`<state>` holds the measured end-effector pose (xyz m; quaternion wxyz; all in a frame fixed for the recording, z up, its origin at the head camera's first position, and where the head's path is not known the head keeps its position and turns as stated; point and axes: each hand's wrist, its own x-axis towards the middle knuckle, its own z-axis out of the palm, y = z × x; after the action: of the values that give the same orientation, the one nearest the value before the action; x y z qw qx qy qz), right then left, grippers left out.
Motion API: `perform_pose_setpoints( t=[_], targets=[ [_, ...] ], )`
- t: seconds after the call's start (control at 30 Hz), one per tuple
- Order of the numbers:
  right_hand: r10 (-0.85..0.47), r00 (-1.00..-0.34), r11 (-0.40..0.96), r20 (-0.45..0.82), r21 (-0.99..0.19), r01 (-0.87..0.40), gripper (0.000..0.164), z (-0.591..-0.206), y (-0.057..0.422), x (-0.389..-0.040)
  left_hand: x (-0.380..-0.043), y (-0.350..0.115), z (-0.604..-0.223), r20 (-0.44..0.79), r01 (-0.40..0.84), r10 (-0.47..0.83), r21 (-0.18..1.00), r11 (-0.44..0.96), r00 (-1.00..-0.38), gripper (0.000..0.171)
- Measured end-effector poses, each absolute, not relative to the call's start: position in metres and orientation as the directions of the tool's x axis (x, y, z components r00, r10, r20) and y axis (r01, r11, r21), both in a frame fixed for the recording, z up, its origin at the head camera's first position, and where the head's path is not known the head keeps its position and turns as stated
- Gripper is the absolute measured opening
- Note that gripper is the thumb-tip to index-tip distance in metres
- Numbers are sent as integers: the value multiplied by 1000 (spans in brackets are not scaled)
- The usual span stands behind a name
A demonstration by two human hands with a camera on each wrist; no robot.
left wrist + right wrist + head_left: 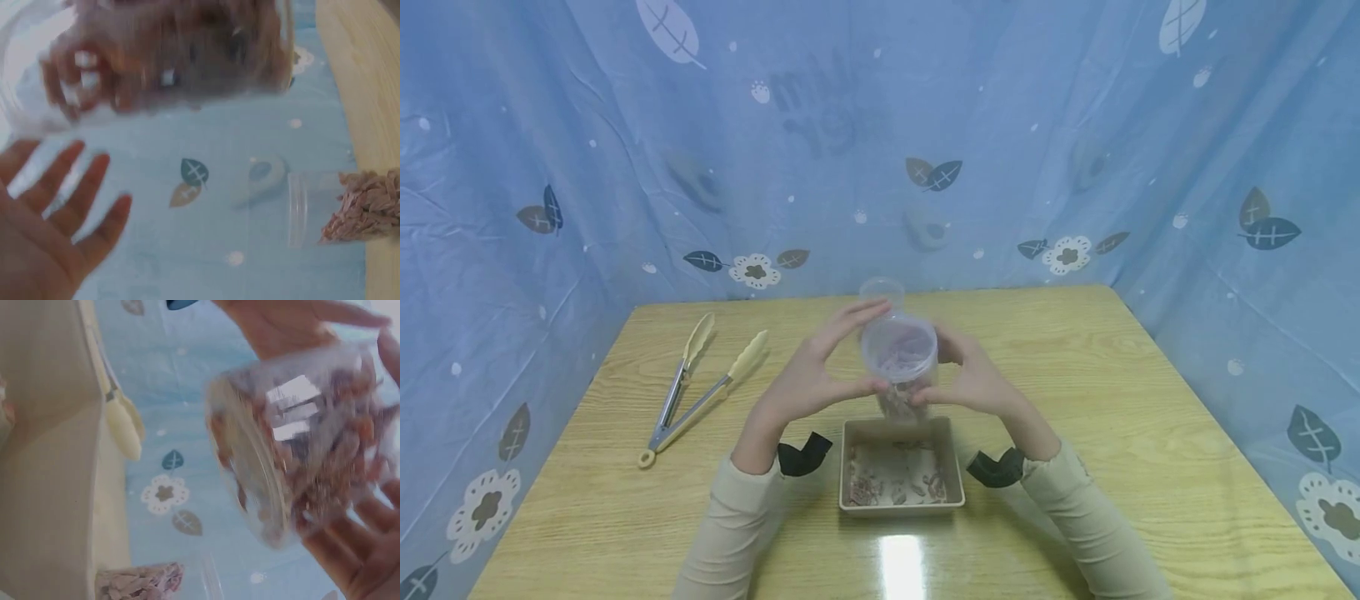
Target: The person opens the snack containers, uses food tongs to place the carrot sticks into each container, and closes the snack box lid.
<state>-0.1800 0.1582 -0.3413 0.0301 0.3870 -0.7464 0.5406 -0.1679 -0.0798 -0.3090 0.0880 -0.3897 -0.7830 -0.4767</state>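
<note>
Between both hands is a clear plastic jar point(910, 354), partly filled with reddish-brown dried pieces. It is raised over the far edge of a beige rectangular tray point(958, 492), blurred and somewhat tilted in the right wrist view. My left hand point(812, 371) holds its left side, thumb in front and fingers toward the back. From the right, my right hand point(973, 379) grips it with the thumb on the front wall; its other fingers are mostly hidden behind. Similar small pieces point(898, 493) lie scattered in the tray.
A second clear jar point(369, 206) with pale pinkish flakes stands behind the held one. Metal tongs point(681, 417) with cream tips lie spread at the left of the wooden table point(1150, 467). A blue patterned curtain point(865, 167) encloses the back and sides.
</note>
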Motion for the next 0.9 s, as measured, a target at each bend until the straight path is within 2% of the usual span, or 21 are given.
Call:
perform_pose_setpoints(
  t=[0.17,0.4,0.63,0.9],
  targets=[
    [-419,-777,240,470,-768,-594,80,-339,151,-176,-167,-68,-310,517,648,403,685,333,-755,82],
    [-382,-780,295,497,-734,-612,79,-339,147,-175,-164,-58,-314,523,632,360,684,363,-773,79],
    [-477,-751,187,457,-782,-594,83,-337,152,-174,-162,-62,-311,505,657,450,692,300,-737,79],
    [-591,-668,72,453,-795,-603,88,-337,155,-175,-161,-66,-310,533,715,546,673,190,-647,82]
  ],
)
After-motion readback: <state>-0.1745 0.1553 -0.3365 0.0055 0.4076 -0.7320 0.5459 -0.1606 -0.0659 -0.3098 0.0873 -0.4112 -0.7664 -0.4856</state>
